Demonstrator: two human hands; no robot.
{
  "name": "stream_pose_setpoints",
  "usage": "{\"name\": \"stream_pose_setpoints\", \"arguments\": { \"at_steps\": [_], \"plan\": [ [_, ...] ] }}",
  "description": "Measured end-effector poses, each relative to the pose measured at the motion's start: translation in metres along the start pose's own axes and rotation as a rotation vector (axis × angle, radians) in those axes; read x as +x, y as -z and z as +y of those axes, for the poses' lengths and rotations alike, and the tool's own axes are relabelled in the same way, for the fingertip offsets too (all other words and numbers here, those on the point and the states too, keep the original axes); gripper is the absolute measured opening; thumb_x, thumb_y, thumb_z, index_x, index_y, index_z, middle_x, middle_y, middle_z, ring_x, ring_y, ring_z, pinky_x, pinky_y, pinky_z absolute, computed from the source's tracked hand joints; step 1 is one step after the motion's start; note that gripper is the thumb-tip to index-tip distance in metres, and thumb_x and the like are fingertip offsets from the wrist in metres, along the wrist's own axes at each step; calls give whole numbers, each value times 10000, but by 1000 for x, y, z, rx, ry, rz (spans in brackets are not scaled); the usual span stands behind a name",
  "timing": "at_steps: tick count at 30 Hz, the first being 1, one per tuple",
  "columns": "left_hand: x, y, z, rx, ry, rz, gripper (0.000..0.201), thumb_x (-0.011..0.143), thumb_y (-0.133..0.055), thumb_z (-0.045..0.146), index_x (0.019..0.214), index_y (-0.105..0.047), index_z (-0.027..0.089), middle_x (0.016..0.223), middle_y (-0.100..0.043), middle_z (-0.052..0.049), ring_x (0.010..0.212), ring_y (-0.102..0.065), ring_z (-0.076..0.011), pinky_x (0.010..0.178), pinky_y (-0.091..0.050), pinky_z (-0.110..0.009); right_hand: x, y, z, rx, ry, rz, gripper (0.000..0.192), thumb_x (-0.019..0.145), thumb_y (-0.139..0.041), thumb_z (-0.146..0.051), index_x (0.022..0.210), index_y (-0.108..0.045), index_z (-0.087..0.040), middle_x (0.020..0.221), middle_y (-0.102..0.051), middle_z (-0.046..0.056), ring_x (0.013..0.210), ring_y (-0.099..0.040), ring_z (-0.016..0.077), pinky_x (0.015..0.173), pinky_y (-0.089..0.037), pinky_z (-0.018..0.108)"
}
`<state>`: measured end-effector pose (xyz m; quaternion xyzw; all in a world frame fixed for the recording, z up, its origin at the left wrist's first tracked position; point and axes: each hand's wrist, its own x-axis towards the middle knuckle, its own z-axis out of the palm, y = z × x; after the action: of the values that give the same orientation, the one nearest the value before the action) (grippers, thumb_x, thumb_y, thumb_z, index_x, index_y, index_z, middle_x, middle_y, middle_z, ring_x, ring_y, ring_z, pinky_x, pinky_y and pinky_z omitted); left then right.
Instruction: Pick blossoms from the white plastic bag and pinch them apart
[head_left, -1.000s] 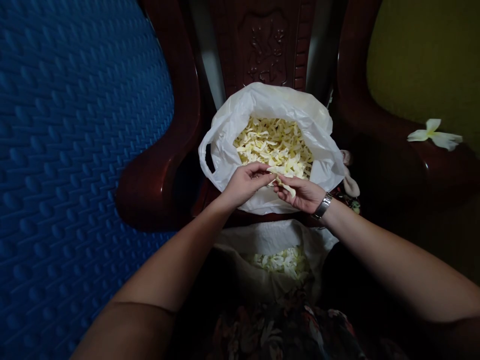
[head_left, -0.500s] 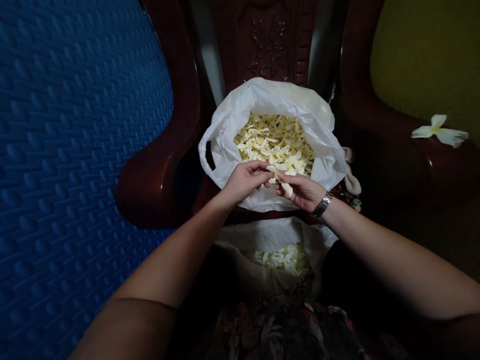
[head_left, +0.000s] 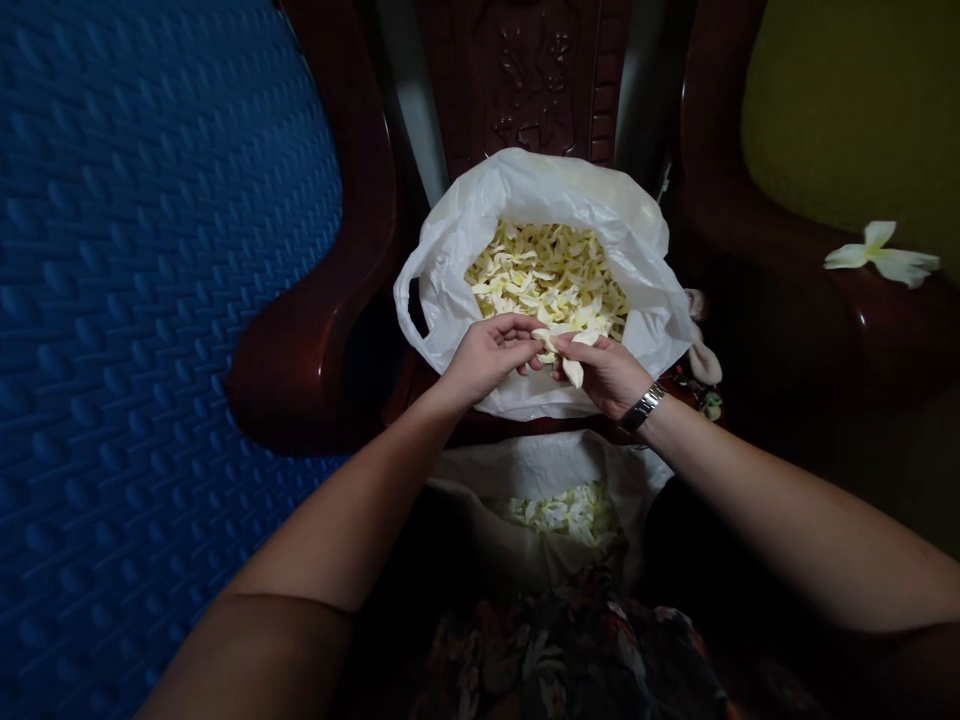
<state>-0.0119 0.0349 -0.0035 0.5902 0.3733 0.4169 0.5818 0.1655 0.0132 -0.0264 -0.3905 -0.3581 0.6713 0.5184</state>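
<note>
Both my hands meet over the near rim of a white plastic bag (head_left: 517, 180) full of pale yellow flowers (head_left: 540, 275). Between them is a cream-white flower (head_left: 574, 372), its petals sticking out past my fingers. My right hand (head_left: 606, 372), with a metal watch (head_left: 643, 407) at the wrist, pinches the flower between thumb and fingers. My left hand (head_left: 491, 358) has its fingertips closed on the flower's left side. Below, close to my lap, a second whitish bag (head_left: 525, 460) holds more white flowers (head_left: 570, 515).
The bag rests on a dark carved wooden chair (head_left: 525, 75). Curved wooden armrests stand left (head_left: 289, 350) and right (head_left: 795, 260). A single white flower (head_left: 879, 256) lies on the right armrest. A blue textured mat (head_left: 135, 330) covers the left.
The flower has turned a little in my fingers, and its petals stand out more beside my right thumb. Both hands stay in nearly the same place. The view has shifted slightly.
</note>
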Motion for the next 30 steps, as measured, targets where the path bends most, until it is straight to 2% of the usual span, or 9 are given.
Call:
{"name": "stream_pose_setpoints", "arguments": {
  "at_steps": [14,21,30],
  "plan": [
    [1,2,-2,18,-8,-10,308,744,-768,238,1005,-684,98,707,-699,-16,623,-668,-114,604,-514,-227,-3,-4,-2,-8,45,18,311,528,-944,-375,654,-742,-174,724,-702,15,620,-558,127,627,-442,308],
    [0,0,3,47,1,-15,235,768,-730,196,980,-678,108,675,-690,-6,584,-653,-97,604,-527,-221,-4,-3,-2,-37,42,24,322,529,-939,-392,690,-756,-181,687,-691,2,587,-542,124,599,-401,299],
    [0,-2,5,33,9,2,212,757,-725,176,953,-678,112,651,-682,-2,568,-650,-95,580,-518,-208,-3,-2,0,-46,48,29,319,564,-928,-397,713,-745,-183,739,-692,16,628,-543,132,613,-425,306]
  ]
}}
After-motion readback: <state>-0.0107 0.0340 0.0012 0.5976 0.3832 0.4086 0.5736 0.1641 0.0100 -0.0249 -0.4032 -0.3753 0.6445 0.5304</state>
